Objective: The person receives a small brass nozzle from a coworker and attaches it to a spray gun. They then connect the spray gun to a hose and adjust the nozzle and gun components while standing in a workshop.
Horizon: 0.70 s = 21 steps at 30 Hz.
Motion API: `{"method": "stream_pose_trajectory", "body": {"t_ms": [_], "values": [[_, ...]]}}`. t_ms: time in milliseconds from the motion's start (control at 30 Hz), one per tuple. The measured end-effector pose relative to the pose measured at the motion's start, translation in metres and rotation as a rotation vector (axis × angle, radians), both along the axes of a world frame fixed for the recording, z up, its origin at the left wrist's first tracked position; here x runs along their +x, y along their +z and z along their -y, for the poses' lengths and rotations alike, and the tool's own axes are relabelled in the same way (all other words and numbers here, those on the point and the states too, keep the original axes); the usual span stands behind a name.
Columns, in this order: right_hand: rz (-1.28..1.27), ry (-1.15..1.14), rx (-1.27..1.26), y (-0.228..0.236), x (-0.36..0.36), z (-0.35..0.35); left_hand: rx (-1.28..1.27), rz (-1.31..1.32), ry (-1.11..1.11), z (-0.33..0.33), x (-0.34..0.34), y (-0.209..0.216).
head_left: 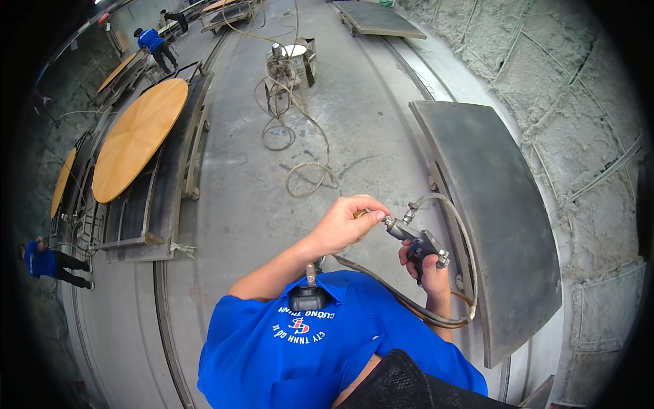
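My right hand is wrapped round a metal spray gun, which it holds out in front of my blue shirt. At the gun's far left end, my left hand is closed in a pinch on a small brass-coloured fitting, mostly covered by the fingers. Whether this fitting is joined to the gun I cannot tell. A pale hose runs from a connector on top of the gun, loops right and passes down by my right wrist. A darker hose crosses in front of my chest.
A dark flat panel on a wheeled cart stands close on my right. Round wooden tabletops lie on racks at left. Ahead stands a pump unit with a white-topped bucket and coiled hose on the floor. Several people work nearby.
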State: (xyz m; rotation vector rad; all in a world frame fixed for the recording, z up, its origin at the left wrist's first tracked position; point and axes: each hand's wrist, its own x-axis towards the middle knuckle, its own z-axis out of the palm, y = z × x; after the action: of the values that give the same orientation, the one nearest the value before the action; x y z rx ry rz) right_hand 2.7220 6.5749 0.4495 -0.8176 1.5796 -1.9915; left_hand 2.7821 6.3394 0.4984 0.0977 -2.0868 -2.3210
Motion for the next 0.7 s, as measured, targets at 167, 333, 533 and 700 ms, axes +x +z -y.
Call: {"method": "stream_pose_trajectory", "body": {"t_ms": [167, 333, 533, 700], "values": [[-0.035, 0.002, 0.053, -0.003, 0.002, -0.003, 0.023, -0.006, 0.0, -0.002, 0.002, 0.0], [0.023, 0.014, 0.049, -0.007, 0.004, -0.018, 0.071, 0.001, 0.027, -0.004, 0.006, 0.009], [-0.016, 0.451, -0.581, 0.007, -0.018, -0.046, 0.061, -0.074, -0.095, 0.002, 0.023, 0.025], [-0.24, 1.003, -0.896, 0.024, -0.04, -0.051, 0.181, -0.04, 0.012, 0.002, 0.023, 0.02]]}}
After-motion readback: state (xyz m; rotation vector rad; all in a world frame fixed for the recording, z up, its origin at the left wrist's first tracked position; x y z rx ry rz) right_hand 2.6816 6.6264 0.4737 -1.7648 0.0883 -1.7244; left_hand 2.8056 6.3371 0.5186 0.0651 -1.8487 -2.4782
